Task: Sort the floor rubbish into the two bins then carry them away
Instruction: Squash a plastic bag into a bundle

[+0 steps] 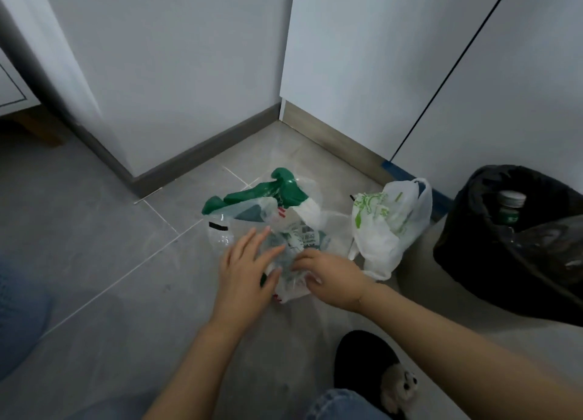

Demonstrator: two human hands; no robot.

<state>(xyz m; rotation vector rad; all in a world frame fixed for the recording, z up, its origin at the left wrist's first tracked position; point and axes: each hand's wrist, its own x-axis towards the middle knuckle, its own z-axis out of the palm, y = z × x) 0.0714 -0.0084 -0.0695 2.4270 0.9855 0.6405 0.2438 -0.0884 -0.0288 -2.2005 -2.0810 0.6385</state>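
1. The left hand (249,262) lies flat with straight fingers on the heap of bags (284,230). The right hand (328,277) has curled fingers that pinch the thin plastic.
2. The heap is slippery and could slide apart if the pinch catches only one layer.
3. A clear bottle (220,233) peeks out on the heap's left and may roll off.
4. The heap is green, white and see-through, lying on the floor left of the black bin (511,246).
5. A white bag (388,227) sits between the heap and the bin.

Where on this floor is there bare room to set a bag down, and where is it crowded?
Bare tile lies left of the plastic bag pile, toward the wall corner. Crowded: both hands, left hand and right hand, work the pile, with white bag and black-lined bin alongside.
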